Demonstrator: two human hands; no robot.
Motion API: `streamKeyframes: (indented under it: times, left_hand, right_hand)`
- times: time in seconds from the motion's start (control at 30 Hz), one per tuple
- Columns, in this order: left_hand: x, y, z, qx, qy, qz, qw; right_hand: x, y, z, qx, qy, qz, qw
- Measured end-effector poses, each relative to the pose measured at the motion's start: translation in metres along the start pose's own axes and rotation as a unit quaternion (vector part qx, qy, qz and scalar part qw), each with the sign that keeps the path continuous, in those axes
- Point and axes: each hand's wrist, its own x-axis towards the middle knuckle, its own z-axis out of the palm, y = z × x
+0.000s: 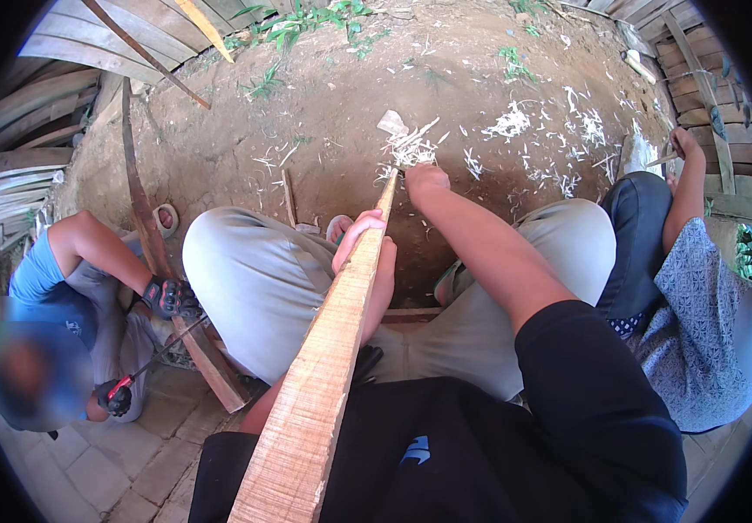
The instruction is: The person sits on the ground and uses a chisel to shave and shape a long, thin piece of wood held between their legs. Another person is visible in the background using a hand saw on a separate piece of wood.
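A long, pale wooden plank (306,392) runs from the lower edge up between my knees, narrowing toward its far end. My left hand (360,242) is wrapped around it partway along, fingers over its top and side. At the far tip, my right hand (428,179) is closed beside the wood with the arm stretched forward. A small dark bit shows between that fist and the plank's tip, but what the fist holds is hidden. Just beyond, a heap of curled wood shavings (415,146) lies on the dirt next to a pale stone (391,122).
At left, a co-worker in black gloves (171,298) holds a red-handled tool (136,376) against a dark wooden beam (210,366). Another person in a patterned garment (698,288) sits close at right. More shavings (508,124) dot the dirt ground; wooden walls (123,39) stand beyond.
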Motion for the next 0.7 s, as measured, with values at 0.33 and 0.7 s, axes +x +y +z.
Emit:
streamKeyframes:
  times: [0.33,0.7]
  left_hand:
    - [0.000,-0.006,-0.003,0.038,-0.018,0.024,0.999]
    - [0.006,-0.002,0.005,-0.023,0.043,0.053,0.997]
  right_hand:
    - [0.001,0.002,0.000,0.046,0.005,0.013,0.999]
    - [0.046,0.021,0.022,0.075,0.036,-0.013,0.996]
